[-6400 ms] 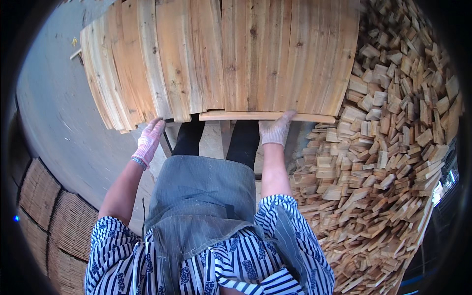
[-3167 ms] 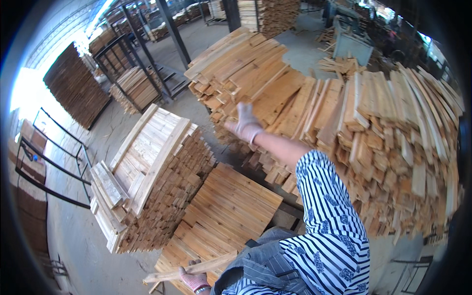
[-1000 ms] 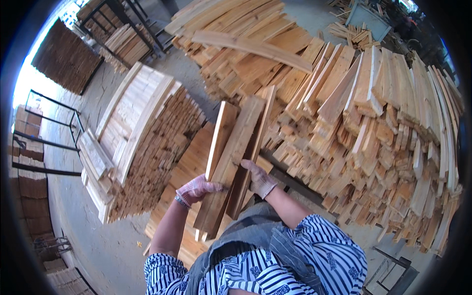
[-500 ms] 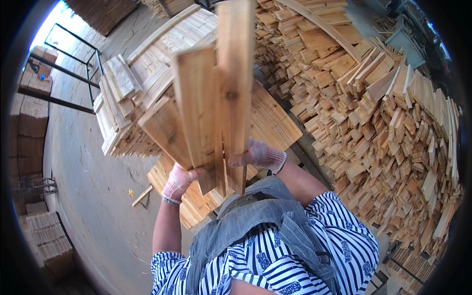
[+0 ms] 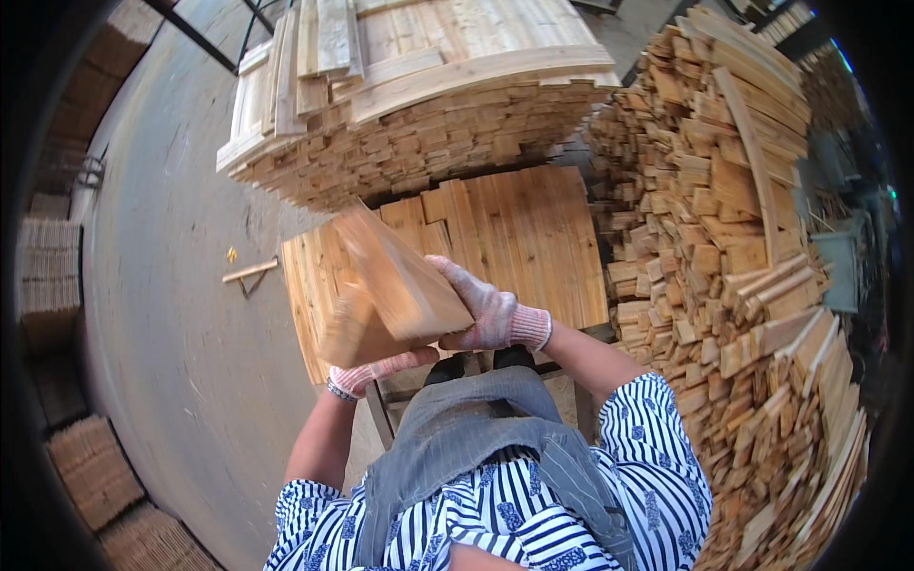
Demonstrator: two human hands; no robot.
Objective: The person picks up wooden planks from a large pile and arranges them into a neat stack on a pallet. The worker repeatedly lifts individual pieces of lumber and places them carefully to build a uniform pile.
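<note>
Several short wooden boards [image 5: 405,281], partly smeared by motion, are held tilted in front of my body. My right hand [image 5: 487,306], in a pale pink-and-white knit glove, grips their right end, thumb and fingers closed round it. At the lower left edge of the boards, my left hand [image 5: 386,369], gloved alike, holds them from below; the boards hide part of its fingers. Just beyond the hands, a layer of planks [image 5: 524,243] lies side by side on a low stand [image 5: 379,414].
Behind the stand rises a big stack of boards [image 5: 428,133] with loose planks [image 5: 328,38] on top. A high heap of wood pieces [image 5: 700,285] fills the right side. Bundled wood stacks [image 5: 92,471] line the left edge. A small wooden piece [image 5: 250,270] lies on the grey floor.
The boards, upright and tall before, are now lowered and tilted to the left. The right hand has moved lower onto their end. My view has turned down, showing more of the stand.
</note>
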